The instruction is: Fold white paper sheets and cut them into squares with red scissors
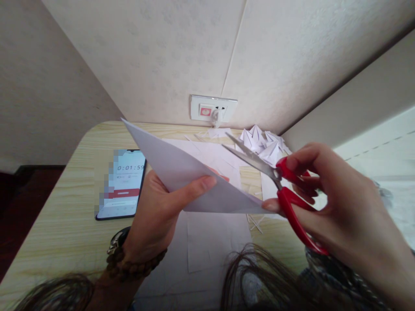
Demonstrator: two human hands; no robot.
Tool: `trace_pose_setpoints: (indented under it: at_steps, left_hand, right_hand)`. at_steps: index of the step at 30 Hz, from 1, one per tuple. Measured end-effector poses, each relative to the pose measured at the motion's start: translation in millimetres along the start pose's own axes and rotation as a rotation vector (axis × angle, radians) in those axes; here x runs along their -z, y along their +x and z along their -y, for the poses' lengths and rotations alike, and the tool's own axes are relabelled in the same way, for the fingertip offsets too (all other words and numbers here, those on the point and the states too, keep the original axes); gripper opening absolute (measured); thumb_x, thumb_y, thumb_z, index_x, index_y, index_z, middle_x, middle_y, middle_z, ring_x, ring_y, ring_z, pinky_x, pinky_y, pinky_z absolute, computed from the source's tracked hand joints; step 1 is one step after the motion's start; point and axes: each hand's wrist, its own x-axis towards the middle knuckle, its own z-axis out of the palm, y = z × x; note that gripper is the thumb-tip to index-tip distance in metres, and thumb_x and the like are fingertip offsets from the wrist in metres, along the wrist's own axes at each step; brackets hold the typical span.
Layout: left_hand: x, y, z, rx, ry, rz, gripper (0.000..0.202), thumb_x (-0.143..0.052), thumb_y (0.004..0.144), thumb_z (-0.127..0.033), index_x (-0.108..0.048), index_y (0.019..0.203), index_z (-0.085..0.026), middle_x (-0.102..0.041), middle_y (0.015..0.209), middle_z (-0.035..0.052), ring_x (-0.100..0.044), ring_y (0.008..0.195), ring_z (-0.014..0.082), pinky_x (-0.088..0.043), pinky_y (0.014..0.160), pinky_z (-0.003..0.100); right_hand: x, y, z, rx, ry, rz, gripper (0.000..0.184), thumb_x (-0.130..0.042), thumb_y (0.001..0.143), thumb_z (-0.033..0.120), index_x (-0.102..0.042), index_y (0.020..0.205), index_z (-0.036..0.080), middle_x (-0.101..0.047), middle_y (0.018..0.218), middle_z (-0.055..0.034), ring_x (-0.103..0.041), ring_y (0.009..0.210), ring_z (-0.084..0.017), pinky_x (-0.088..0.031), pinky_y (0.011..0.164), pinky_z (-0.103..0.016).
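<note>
A folded sheet of white paper (181, 177), shaped like a long triangle, is held up above the table. My left hand (165, 198) grips it near the middle, thumb on the near face and the other fingers hidden behind. In my right hand (327, 194) is a pair of scissors (259, 164) with red handles. Their blades are slightly apart and point up and left, over the paper's right part. A fingertip of the right hand touches the paper's right corner.
A phone (125, 185) showing a timer lies on the wooden table (65, 207) at left. Folded paper pieces (262, 140) stand at the back right. White sheets (214, 242) and thin paper strips (254, 223) lie underneath. A wall socket (213, 108) holds a plug.
</note>
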Motion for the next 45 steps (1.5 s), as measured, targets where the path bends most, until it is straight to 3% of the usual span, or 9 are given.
trace_pose_setpoints:
  at_steps: [3,9,15,22,26,29,35,39,45]
  left_hand:
    - [0.2,1,0,0.000,-0.029,-0.012,0.013,-0.081,0.061,-0.019,-0.076,0.072,-0.023,-0.072,0.063,-0.0042,-0.062,0.056,0.0095,-0.051,0.055,0.017]
    - [-1.2,2,-1,0.022,-0.026,-0.030,0.010,-0.080,0.060,-0.017,-0.075,0.068,-0.019,-0.074,0.066,-0.0015,-0.063,0.058,0.0117,-0.054,0.061,0.023]
    - [-3.2,3,-1,0.050,-0.088,0.019,0.005,-0.076,0.067,-0.015,-0.074,0.069,-0.019,-0.075,0.066,-0.0025,-0.066,0.061,0.0106,-0.052,0.058,0.017]
    - [-8.5,-2,-11,0.176,-0.073,0.002,0.007,-0.070,0.071,-0.012,-0.071,0.069,-0.019,-0.074,0.065,-0.0022,-0.068,0.062,0.0127,-0.053,0.058,0.019]
    - [-4.8,0,-6,0.162,-0.065,0.016,0.005,-0.073,0.069,-0.015,-0.072,0.072,-0.019,-0.074,0.066,-0.0017,-0.067,0.062,0.0141,-0.055,0.066,0.025]
    - [0.5,4,1,0.101,-0.085,0.029,0.007,-0.075,0.067,-0.018,-0.073,0.073,-0.020,-0.074,0.067,-0.0007,-0.065,0.059,0.0139,-0.054,0.061,0.025]
    - [4.0,7,0,0.115,-0.104,-0.008,0.012,-0.076,0.066,-0.014,-0.073,0.077,-0.017,-0.075,0.072,0.0002,-0.065,0.065,0.0122,-0.052,0.060,0.020]
    - [6.4,9,1,0.114,-0.084,-0.061,0.023,-0.079,0.061,-0.013,-0.073,0.083,-0.016,-0.076,0.080,0.0012,-0.067,0.073,0.0144,-0.054,0.068,0.023]
    - [9.5,12,4,0.097,-0.075,-0.077,0.029,-0.075,0.062,-0.014,-0.071,0.090,-0.021,-0.075,0.087,0.0008,-0.069,0.080,0.0190,-0.056,0.074,0.030]
  right_hand:
    - [4,-1,-2,-0.043,0.046,-0.019,0.038,-0.067,0.073,0.053,-0.046,0.081,0.022,-0.057,0.067,0.0000,-0.053,0.051,-0.015,-0.039,0.040,-0.025]
    - [5,-8,-3,-0.063,0.040,0.054,0.036,-0.069,0.072,0.048,-0.045,0.082,0.023,-0.059,0.073,-0.0010,-0.057,0.059,-0.017,-0.043,0.047,-0.027]
    - [1,-6,-4,-0.090,0.073,0.098,0.033,-0.070,0.072,0.044,-0.046,0.081,0.023,-0.060,0.072,-0.0005,-0.056,0.059,-0.017,-0.043,0.051,-0.029]
    - [-6,-5,-13,-0.094,0.092,0.057,0.036,-0.067,0.074,0.050,-0.047,0.081,0.021,-0.060,0.072,-0.0013,-0.055,0.059,-0.016,-0.042,0.052,-0.028]
    - [-7,-4,-13,-0.097,0.110,0.033,0.036,-0.066,0.074,0.051,-0.047,0.081,0.021,-0.058,0.071,-0.0012,-0.054,0.060,-0.016,-0.042,0.052,-0.028]
    - [-10,-1,-23,-0.159,0.136,0.001,0.038,-0.065,0.073,0.053,-0.046,0.081,0.022,-0.058,0.072,-0.0018,-0.053,0.058,-0.016,-0.042,0.050,-0.029]
    - [-38,-3,-72,-0.260,0.036,-0.154,0.037,-0.065,0.072,0.046,-0.045,0.090,0.020,-0.059,0.087,-0.0095,-0.058,0.076,-0.024,-0.048,0.067,-0.039]
    - [-65,-11,-86,-0.167,-0.026,-0.030,0.022,-0.058,0.074,0.026,-0.046,0.092,0.018,-0.057,0.090,-0.0120,-0.057,0.086,-0.028,-0.048,0.076,-0.044]
    - [-92,-18,-71,-0.019,-0.051,0.137,0.026,-0.056,0.076,0.019,-0.051,0.101,0.013,-0.056,0.100,-0.0166,-0.052,0.096,-0.031,-0.047,0.081,-0.048]
